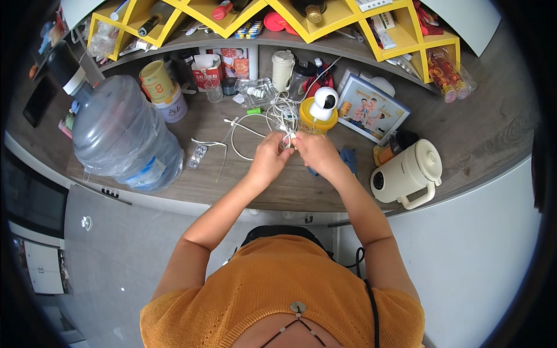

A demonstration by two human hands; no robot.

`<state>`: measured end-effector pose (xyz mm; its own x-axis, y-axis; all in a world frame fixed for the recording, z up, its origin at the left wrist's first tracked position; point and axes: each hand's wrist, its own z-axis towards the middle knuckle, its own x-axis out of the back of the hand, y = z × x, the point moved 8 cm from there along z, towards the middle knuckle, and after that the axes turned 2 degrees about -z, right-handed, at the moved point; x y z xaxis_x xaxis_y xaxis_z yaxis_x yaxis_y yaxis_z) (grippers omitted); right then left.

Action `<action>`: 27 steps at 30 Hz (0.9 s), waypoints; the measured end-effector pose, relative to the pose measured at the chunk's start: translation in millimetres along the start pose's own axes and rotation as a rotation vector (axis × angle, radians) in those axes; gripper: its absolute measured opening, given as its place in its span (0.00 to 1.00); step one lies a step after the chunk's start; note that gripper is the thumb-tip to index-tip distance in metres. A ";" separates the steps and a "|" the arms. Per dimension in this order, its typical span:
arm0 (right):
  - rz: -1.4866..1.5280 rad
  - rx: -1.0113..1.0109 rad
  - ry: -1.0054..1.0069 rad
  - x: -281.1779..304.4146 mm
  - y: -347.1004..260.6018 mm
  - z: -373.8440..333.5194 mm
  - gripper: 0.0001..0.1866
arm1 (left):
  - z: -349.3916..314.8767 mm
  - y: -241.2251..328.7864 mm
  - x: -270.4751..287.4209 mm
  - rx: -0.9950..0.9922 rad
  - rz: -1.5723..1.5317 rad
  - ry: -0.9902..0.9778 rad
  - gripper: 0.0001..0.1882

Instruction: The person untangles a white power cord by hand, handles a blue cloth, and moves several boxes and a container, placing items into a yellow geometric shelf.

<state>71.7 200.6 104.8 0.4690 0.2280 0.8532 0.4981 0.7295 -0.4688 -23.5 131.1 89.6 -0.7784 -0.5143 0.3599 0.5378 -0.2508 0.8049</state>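
a person in an orange knitted top (284, 278) held a tangled bundle of thin white cables (283, 116) above a grey wood-grain desk (278, 194), left hand (270, 156) and right hand (316, 152) close together at the bundle's near end. the left fingers were curled around the strands, and the right fingers gripped the same bundle just beside them. loops spread across the desktop beyond the hands, near a small green cylinder (253, 111). a white ball-shaped camera with a black face (323, 103) stood on a round yellow tub (316, 123), beside a framed photograph (371, 109). a cream electric jug (403, 174) sat at right; a large clear plastic water bottle (125, 136) filled the left.
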 end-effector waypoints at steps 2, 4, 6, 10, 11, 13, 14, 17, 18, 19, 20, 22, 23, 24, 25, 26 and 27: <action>0.449 -0.184 -0.135 -3.5 14.1 0.9 0.13 | 0.4 0.7 0.5 0.025 -0.044 -0.034 0.11; 0.589 -0.211 -0.075 -11.9 33.8 4.1 0.14 | 2.1 -8.2 -5.0 0.135 -0.159 -0.096 0.10; 0.658 -0.239 -0.038 -20.8 44.0 6.1 0.15 | 0.0 -27.1 -15.3 0.325 -0.340 -0.179 0.09; 0.655 -0.102 0.186 -17.2 45.7 3.5 0.15 | -3.2 -32.1 -23.6 0.377 -0.639 -0.210 0.07; 0.638 -0.007 0.296 -17.0 52.0 5.4 0.15 | -2.7 -26.3 -23.1 0.376 -0.666 -0.219 0.07; 0.658 0.079 0.377 -18.7 56.1 5.5 0.14 | -2.3 -22.2 -23.7 0.377 -0.695 -0.253 0.08; 0.697 0.066 0.353 -23.7 61.0 5.7 0.14 | -1.5 -21.4 -25.3 0.379 -0.698 -0.284 0.09; 0.909 -0.064 0.244 -6.7 48.0 8.2 0.12 | -1.0 -22.3 -24.6 0.411 -0.713 -0.331 0.09; 0.992 -0.130 0.208 3.5 45.2 5.7 0.12 | -0.8 -21.2 -25.9 0.427 -0.721 -0.350 0.09; 0.905 -0.115 0.180 13.9 49.3 7.7 0.13 | -0.4 -20.4 -25.2 0.444 -0.726 -0.361 0.09; 0.643 0.056 0.270 33.7 38.6 7.6 0.15 | -0.1 -19.5 -22.8 0.462 -0.731 -0.372 0.10; 0.101 0.379 0.434 64.8 1.2 -1.3 0.20 | 0.6 -15.0 -20.4 0.488 -0.752 -0.445 0.10; 0.057 0.255 0.252 61.1 -1.7 -1.3 0.27 | -0.3 -11.2 -19.1 0.496 -0.767 -0.504 0.10; -0.074 0.350 0.252 66.7 -17.5 -8.0 0.27 | -0.2 -6.6 -19.7 0.499 -0.784 -0.567 0.10; -0.205 0.452 0.252 69.0 -32.9 -11.0 0.28 | -1.5 -2.6 -20.0 0.489 -0.781 -0.635 0.10; -0.338 0.551 0.251 68.9 -46.6 -15.1 0.28 | -4.0 -4.8 -22.5 0.456 -0.785 -0.717 0.11; -0.342 0.573 0.228 71.8 -53.0 -18.4 0.28 | -1.4 -2.5 -22.4 0.409 -0.799 -0.734 0.11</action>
<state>92.4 166.5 186.7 0.5274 -0.1695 0.8326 0.2119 0.9752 0.0644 -7.0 142.1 78.9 -0.9217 0.3042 -0.2407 -0.2325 0.0635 0.9705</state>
